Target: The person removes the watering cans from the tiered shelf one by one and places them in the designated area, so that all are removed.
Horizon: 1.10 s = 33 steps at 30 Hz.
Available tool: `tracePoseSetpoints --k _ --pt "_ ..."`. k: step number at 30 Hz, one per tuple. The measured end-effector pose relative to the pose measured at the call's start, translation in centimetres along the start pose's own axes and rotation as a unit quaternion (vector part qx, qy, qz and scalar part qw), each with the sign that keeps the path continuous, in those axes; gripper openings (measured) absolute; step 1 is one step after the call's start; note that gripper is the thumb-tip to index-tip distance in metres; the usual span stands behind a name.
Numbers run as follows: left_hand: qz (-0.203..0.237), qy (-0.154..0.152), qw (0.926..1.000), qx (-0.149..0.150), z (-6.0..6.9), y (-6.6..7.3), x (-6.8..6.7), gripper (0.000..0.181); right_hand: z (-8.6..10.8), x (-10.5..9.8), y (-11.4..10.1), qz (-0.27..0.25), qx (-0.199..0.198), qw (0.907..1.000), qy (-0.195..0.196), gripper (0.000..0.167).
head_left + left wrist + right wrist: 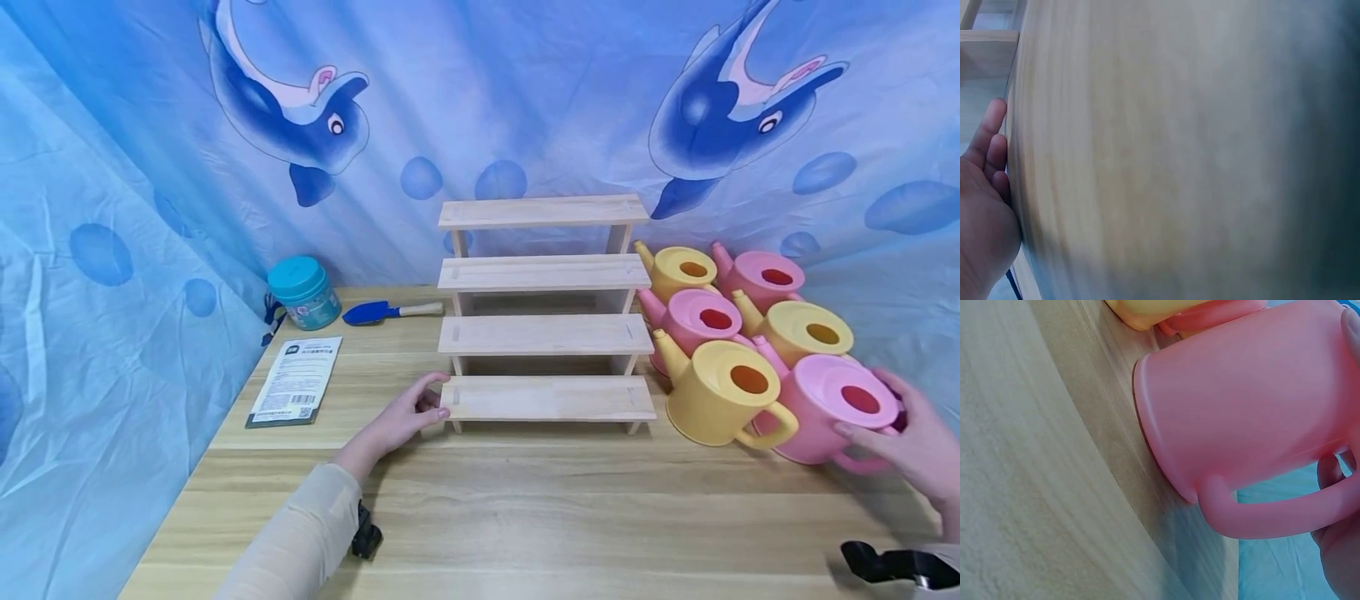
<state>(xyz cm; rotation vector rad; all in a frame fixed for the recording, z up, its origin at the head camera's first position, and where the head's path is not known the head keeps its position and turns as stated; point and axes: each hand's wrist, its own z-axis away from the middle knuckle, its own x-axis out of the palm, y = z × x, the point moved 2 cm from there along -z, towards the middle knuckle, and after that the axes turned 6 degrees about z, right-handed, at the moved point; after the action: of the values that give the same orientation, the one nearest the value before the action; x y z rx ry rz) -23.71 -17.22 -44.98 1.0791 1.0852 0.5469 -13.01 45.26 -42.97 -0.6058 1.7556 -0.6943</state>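
A four-step wooden stand [547, 398] is in the middle of the table in the head view. My left hand [401, 417] grips the left end of its lowest step, thumb in front and index finger behind; the left wrist view shows that hand [985, 200] at the frame's edge. At the right, my right hand [911, 437] holds a pink watering can [832, 408] around its handle side, thumb on its near wall. The right wrist view shows this can's body [1241, 400] and handle [1272, 519] close up, its base at the tabletop.
Several yellow [712, 400] and pink watering cans [697, 317] stand grouped right of the stand. On the left are a teal-lidded jar [303, 292], a blue hand trowel [375, 312] and a printed packet [296, 379]. A blue dolphin-print curtain [525, 100] borders the table.
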Motion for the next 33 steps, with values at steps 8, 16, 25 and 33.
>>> tracePoseSetpoints --k 8,16,25,33 --pt "0.006 -0.007 0.9999 0.007 0.6 2.1 0.1 0.054 -0.2 -0.4 -0.1 0.045 0.016 0.9987 0.014 0.093" --pt "0.007 0.008 0.9999 -0.008 -0.3 -0.9 -0.2 0.056 -0.4 -0.3 -0.3 0.073 0.041 0.9964 0.013 0.090" --pt "0.023 0.035 0.9991 0.005 0.0 -0.6 -1.6 0.059 -1.9 -1.0 -1.8 0.093 0.010 0.9944 0.049 0.080" --pt "0.022 0.078 0.9960 0.038 -0.5 2.2 -4.3 0.059 -4.0 -1.4 -4.6 0.129 0.001 0.9913 0.028 0.077"
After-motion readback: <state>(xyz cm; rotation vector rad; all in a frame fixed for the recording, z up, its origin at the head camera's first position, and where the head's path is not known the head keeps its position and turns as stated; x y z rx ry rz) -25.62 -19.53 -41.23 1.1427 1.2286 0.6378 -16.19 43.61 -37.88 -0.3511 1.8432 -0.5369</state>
